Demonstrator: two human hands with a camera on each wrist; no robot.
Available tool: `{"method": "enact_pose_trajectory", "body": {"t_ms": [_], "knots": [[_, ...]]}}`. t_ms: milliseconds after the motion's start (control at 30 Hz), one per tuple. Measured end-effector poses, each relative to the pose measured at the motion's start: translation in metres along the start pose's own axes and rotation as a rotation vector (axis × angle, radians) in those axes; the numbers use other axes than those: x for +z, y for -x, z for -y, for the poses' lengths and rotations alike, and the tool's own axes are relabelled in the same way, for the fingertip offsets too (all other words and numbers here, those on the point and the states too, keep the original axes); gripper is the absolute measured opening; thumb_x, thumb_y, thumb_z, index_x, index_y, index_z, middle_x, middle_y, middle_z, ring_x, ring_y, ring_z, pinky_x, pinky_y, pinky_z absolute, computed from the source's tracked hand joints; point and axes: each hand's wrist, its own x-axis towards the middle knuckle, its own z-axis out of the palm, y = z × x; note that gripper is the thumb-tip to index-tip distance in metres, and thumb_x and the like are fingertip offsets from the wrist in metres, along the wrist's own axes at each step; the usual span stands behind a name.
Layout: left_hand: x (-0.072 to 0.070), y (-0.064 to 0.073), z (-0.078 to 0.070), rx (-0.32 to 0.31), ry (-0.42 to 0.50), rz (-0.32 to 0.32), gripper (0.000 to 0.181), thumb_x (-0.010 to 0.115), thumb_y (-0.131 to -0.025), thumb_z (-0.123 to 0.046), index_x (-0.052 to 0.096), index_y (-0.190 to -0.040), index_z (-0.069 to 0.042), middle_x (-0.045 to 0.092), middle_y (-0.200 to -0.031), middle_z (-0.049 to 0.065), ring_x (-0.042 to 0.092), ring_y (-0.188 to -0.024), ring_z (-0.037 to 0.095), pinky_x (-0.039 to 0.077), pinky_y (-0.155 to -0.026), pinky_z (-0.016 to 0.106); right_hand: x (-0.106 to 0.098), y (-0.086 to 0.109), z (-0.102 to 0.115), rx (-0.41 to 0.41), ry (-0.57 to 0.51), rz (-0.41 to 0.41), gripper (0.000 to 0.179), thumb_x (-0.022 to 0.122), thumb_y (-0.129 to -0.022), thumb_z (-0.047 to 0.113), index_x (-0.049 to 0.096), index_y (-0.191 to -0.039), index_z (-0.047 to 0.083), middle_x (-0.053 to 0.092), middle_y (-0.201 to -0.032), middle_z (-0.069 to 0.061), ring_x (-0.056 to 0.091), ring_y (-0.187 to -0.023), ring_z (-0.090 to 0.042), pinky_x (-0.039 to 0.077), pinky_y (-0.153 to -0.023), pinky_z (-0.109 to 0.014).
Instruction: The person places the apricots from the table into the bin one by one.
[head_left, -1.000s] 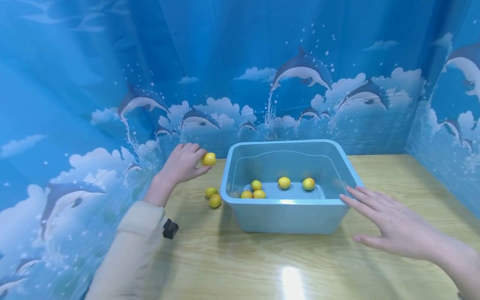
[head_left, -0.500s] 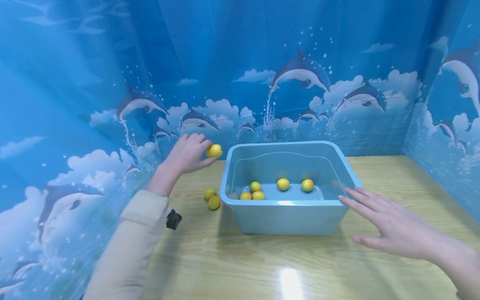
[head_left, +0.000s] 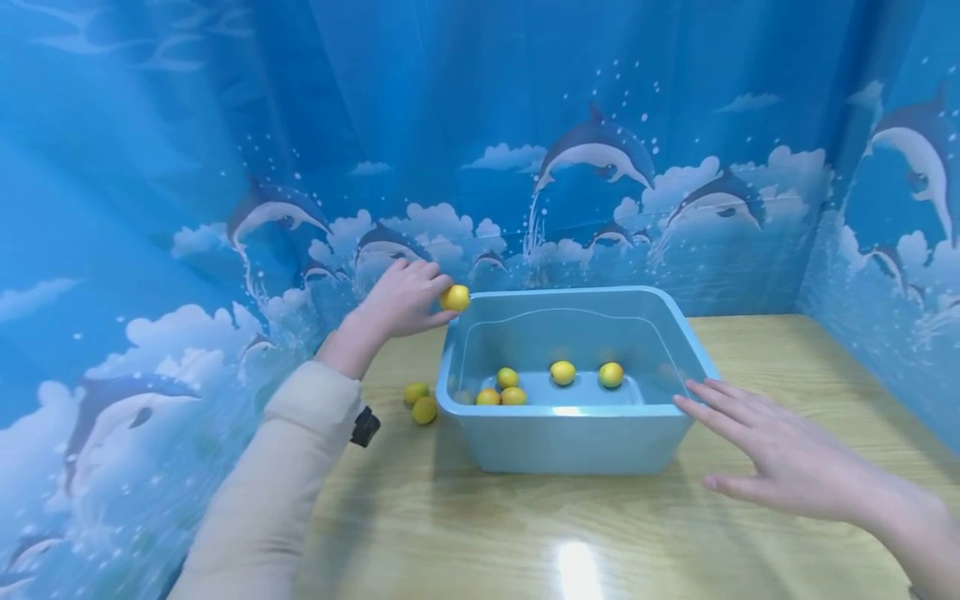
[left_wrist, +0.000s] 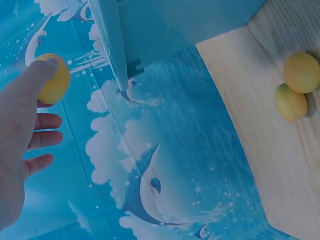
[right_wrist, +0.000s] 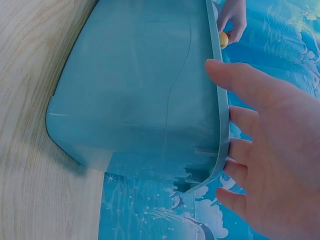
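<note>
In the head view my left hand (head_left: 408,298) pinches a small yellow lemon-like fruit (head_left: 456,298) between thumb and fingers, beside the far left corner of a light blue plastic tub (head_left: 577,442). The left wrist view shows the thumb across that fruit (left_wrist: 56,82), with the other fingers (left_wrist: 47,137) loosely extended. Inside the tub lie several similar fruits (head_left: 562,372), some bunched at its left end. Two more fruits (head_left: 424,409) sit on the table left of the tub. My right hand (head_left: 787,450) has its fingers extended at the tub's right rim (right_wrist: 224,120).
The tub stands on a light wood-grain table (head_left: 645,533). A blue curtain printed with dolphins (head_left: 596,150) encloses the back and both sides. A black device (head_left: 365,427) is worn at the left wrist.
My left hand has moved right and slightly up with the fruit, from above the table to the tub's rim. The right hand has stayed at the right rim; the view has shifted slightly.
</note>
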Motion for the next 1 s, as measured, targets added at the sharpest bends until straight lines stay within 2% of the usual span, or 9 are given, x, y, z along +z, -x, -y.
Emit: {"method": "enact_pose_trajectory", "body": {"t_ms": [333, 533, 1000], "knots": [[0.003, -0.016, -0.011, 0.044, -0.021, 0.036, 0.041, 0.061, -0.086, -0.044, 0.061, -0.105, -0.009, 0.056, -0.092, 0.006, 0.051, -0.085, 0.022, 0.042, -0.08, 0.039, 0.001, 0.001, -0.001, -0.016, 0.009, -0.02, 0.085, 0.071, -0.077, 0.044, 0.028, -0.146, 0.022, 0.026, -0.15, -0.005, 0.018, -0.138, -0.02, -0.006, -0.102, -0.012], [0.005, -0.022, -0.013, 0.067, -0.026, 0.032, 0.038, 0.061, -0.086, -0.044, 0.061, -0.102, -0.01, 0.055, -0.089, 0.004, 0.051, -0.083, 0.021, 0.041, -0.077, 0.037, 0.001, 0.0, -0.001, -0.014, 0.008, -0.024, 0.085, 0.072, -0.076, 0.044, 0.029, -0.146, 0.02, 0.026, -0.15, -0.004, 0.019, -0.138, -0.02, -0.005, -0.103, -0.013], [0.007, -0.035, -0.015, 0.074, -0.046, 0.061, 0.041, 0.06, -0.086, -0.045, 0.06, -0.107, -0.01, 0.058, -0.094, 0.005, 0.053, -0.087, 0.022, 0.042, -0.079, 0.036, -0.001, -0.001, 0.001, 0.012, 0.002, -0.001, 0.085, 0.071, -0.077, 0.045, 0.027, -0.147, 0.023, 0.025, -0.151, -0.002, 0.021, -0.137, -0.023, -0.006, -0.102, -0.012]]}}
